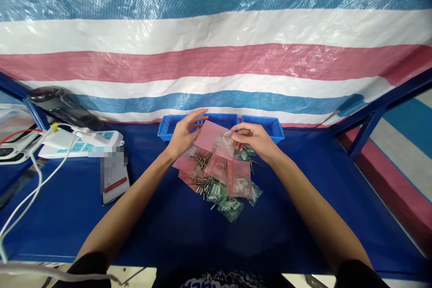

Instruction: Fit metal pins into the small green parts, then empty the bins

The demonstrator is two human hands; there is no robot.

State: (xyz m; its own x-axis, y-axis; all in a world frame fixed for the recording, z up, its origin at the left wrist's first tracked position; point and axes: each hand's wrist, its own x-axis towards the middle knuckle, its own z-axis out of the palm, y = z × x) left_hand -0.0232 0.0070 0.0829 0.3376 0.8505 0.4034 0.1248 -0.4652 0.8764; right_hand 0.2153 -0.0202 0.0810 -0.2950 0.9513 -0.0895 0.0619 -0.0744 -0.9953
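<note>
A pink plastic bag (216, 138) with small pale parts inside hangs over the pile, pinched at its right side by my right hand (254, 139). My left hand (185, 132) is at the bag's left edge with its fingers spread, in front of the left blue bin. Below lies a heap of pink bags (239, 179), green bags (231, 208) with pale parts, and loose metal pins (203, 183). Behind the hands stand a left blue bin (165, 127), a middle blue bin (227, 119) and a right blue bin (274, 127).
On the left of the blue table (162, 243) lie a phone (116, 184) and a white power strip (101, 141) with cables. A dark bottle (64, 105) lies behind them. A striped sheet (216, 63) hangs at the back; a blue frame post (367, 130) stands right.
</note>
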